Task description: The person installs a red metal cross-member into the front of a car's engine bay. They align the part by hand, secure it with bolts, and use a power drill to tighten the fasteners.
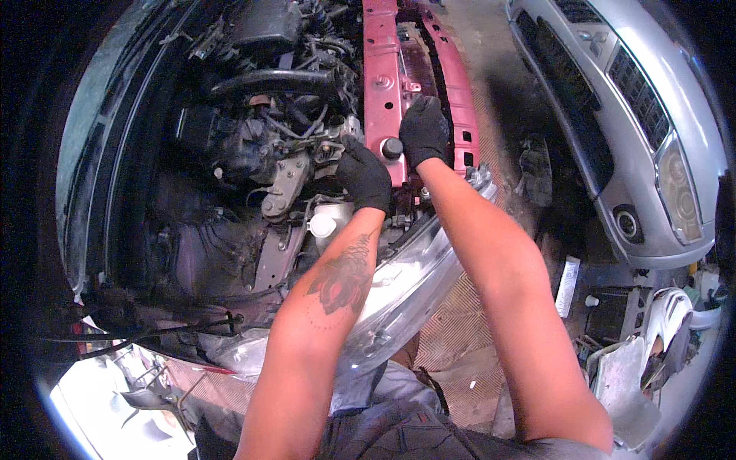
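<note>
**Inspector:** Position of the hands, please.

**Assistant:** Both are gloved in black and sit just above the centre of the frame, over an open engine bay. The left hand [363,178] is curled, fingers bent downward at the edge of the red crossbar [383,84]. Whether it grips anything underneath I cannot tell; the glove hides the fingertips. The right hand [423,130] lies on the crossbar, fingers spread loosely and pressed flat against the metal, clasping nothing.

**Inspector:** And the item between them?

**Assistant:** A small black knob [392,148] stands on the lower end of the crossbar. It lies directly between the two hands, just right of the left knuckles and just left of the right palm. The right hand appears slightly nearer, close to touching it.

**Inspector:** Orientation?

**Assistant:** The knob stands up out of the bar, toward the camera. The crossbar's long axis runs from the top of the frame down to the centre.

**Inspector:** Surroundings?

**Assistant:** A clear headlight [406,284] sits below the forearms, a white cap [323,225] left of the left wrist, and a silver car [636,130] at the upper right.
</note>
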Demonstrator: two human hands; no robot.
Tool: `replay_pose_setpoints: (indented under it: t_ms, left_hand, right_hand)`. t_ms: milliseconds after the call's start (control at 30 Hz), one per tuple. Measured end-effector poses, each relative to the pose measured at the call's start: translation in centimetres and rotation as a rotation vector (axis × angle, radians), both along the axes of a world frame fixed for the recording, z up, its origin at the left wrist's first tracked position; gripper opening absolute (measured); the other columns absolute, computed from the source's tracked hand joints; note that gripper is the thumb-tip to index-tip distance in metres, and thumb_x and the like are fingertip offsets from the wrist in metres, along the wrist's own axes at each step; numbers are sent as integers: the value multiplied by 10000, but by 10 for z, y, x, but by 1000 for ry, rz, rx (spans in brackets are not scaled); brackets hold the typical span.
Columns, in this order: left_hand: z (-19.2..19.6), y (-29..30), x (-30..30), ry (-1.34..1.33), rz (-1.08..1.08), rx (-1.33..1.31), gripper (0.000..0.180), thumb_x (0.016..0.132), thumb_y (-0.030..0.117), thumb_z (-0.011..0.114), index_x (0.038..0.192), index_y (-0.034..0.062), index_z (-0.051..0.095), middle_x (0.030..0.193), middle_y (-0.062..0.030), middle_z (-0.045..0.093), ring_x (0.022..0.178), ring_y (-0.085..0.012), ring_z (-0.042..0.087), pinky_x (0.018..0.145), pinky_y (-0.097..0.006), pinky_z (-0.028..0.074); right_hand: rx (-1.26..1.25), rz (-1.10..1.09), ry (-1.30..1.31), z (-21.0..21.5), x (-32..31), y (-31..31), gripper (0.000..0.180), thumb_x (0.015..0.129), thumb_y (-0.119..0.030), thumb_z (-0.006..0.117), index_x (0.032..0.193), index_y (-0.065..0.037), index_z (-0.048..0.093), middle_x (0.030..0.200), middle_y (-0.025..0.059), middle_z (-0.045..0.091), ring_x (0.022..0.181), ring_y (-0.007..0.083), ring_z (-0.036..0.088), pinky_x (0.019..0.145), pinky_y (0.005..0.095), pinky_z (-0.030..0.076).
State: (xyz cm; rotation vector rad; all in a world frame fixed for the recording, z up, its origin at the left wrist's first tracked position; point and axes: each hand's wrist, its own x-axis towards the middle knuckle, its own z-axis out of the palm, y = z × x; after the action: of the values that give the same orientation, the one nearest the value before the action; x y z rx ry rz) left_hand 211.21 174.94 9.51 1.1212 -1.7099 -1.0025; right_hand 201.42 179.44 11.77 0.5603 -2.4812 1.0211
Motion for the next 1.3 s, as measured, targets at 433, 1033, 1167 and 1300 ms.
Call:
replay_pose_setpoints:
  t_ms: [433,1033,1167,1300]
  left_hand:
    - [-51,-14,-11,-180,24,-377,534,1046,351,341,1029,-109,611,949,-325,626,887,-480,599,763,-523,448]
    - [-52,-17,-13,753,-174,881,776,997,639,275,1220,-24,610,1203,-133,645,1063,-267,613,942,-390,504]
    - [-77,-37,0,639,-139,742,643,1025,527,336,1276,-18,568,1274,-142,597,1099,-241,586,1000,-400,461]
    - [-56,-15,-1,455,66,601,577,1020,479,421,1224,-41,566,1120,-172,602,940,-253,567,900,-358,467]
  right_hand:
    - [-3,-29,279,-31,-26,-1,247,981,-176,398,1001,31,532,1051,285,573,990,461,560,835,540,448]
    - [78,965,-9,56,1,68,200,864,-219,656,965,-46,665,905,135,634,901,323,592,814,432,469]
    - [257,1054,106,64,19,58,242,837,-242,695,1003,-67,678,930,136,660,855,342,616,801,440,484]
    - [208,1022,27,68,12,68,248,851,-211,696,1050,-64,683,946,143,672,873,331,638,799,423,505]
